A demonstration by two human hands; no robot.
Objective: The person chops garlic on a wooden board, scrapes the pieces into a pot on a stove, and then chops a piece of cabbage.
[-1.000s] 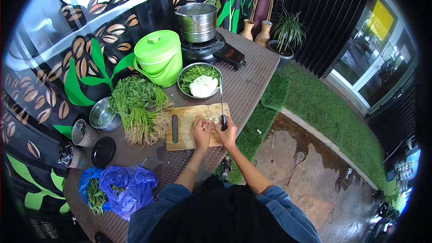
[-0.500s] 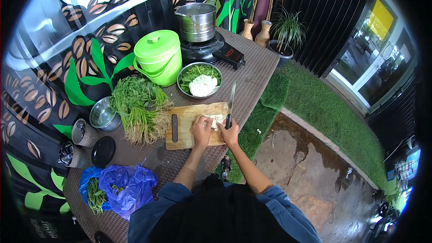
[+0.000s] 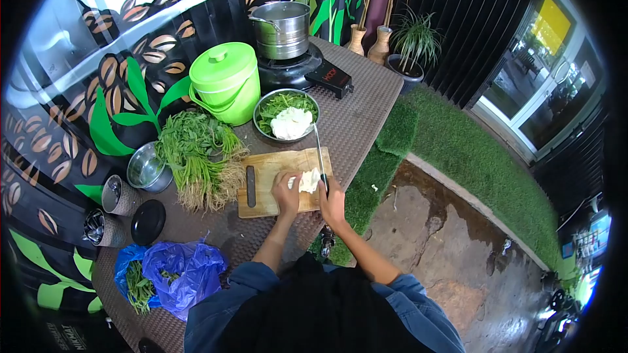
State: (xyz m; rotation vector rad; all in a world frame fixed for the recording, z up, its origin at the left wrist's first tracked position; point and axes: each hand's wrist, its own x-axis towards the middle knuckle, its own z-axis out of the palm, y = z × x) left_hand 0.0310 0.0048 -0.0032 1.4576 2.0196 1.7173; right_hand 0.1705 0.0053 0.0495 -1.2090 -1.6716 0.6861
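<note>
A wooden cutting board [image 3: 265,189] with a handle slot lies at the table's near edge. On it is a small heap of soft white food pieces [image 3: 309,180], whose kind I cannot tell. My left hand [image 3: 286,192] has its fingers curled on the left side of these pieces, holding them against the board. Wrapped around the black handle of a kitchen knife [image 3: 319,150], my right hand [image 3: 332,205] keeps the blade pointing away from me, along the right side of the pieces. Just beyond the board stands a metal bowl [image 3: 257,129] with cut greens and a white mound.
Left of the board lies a big bunch of rooted leafy greens [image 3: 199,150], beside a metal bowl [image 3: 149,168]. A lidded green bucket [image 3: 226,85] and a steel pot [image 3: 282,29] on a black stove [image 3: 288,73] stand behind. Blue plastic bags [image 3: 186,274] sit at the near left.
My right hand has turned the knife and brought it left, closer to the white pieces. My left hand has shifted slightly left, leaving more of the pieces showing.
</note>
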